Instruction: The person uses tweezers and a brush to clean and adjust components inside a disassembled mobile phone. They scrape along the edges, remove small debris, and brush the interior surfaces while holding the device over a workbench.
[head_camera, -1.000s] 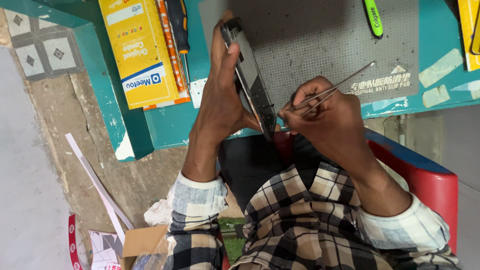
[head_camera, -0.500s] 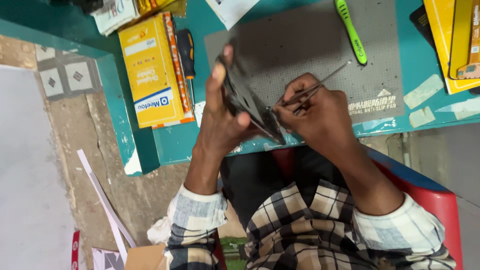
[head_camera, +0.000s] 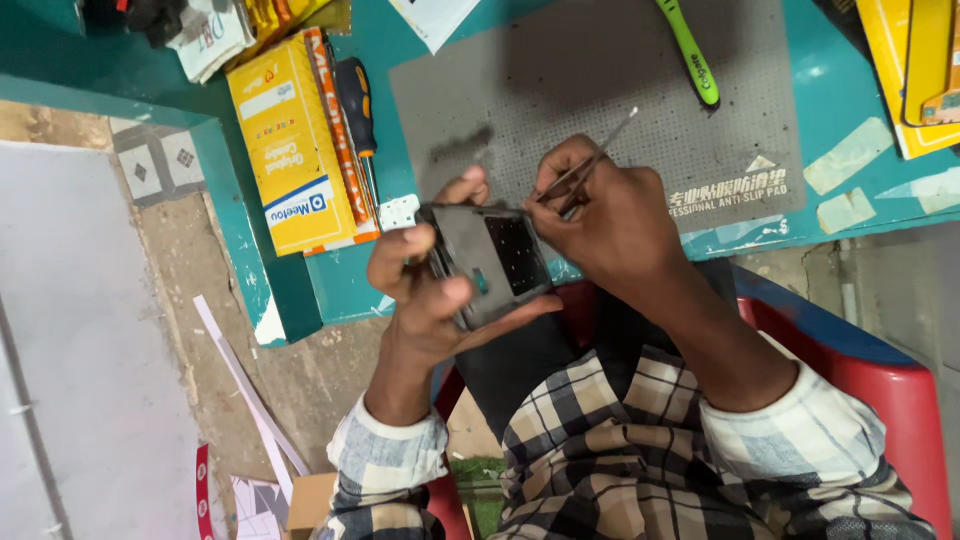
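Note:
My left hand (head_camera: 425, 290) holds an opened dark phone body (head_camera: 490, 262) flat, inner side up, over the front edge of the teal workbench (head_camera: 300, 290). My right hand (head_camera: 605, 215) pinches thin metal tweezers (head_camera: 590, 165), their tips down at the phone's top right corner and their tail pointing up to the right. Both hands hover just in front of a grey perforated anti-slip mat (head_camera: 600, 90).
A yellow box (head_camera: 290, 160) and a black-and-orange screwdriver (head_camera: 355, 110) lie left of the mat. A green tool (head_camera: 690, 55) rests on the mat's upper part. Yellow packaging (head_camera: 920, 70) sits at the right. A red stool (head_camera: 880, 380) is under me; paper scraps litter the floor at left.
My left hand has turned the phone from edge-on to flat, showing its inside. The view has shifted, and the tweezers stay at the phone's edge.

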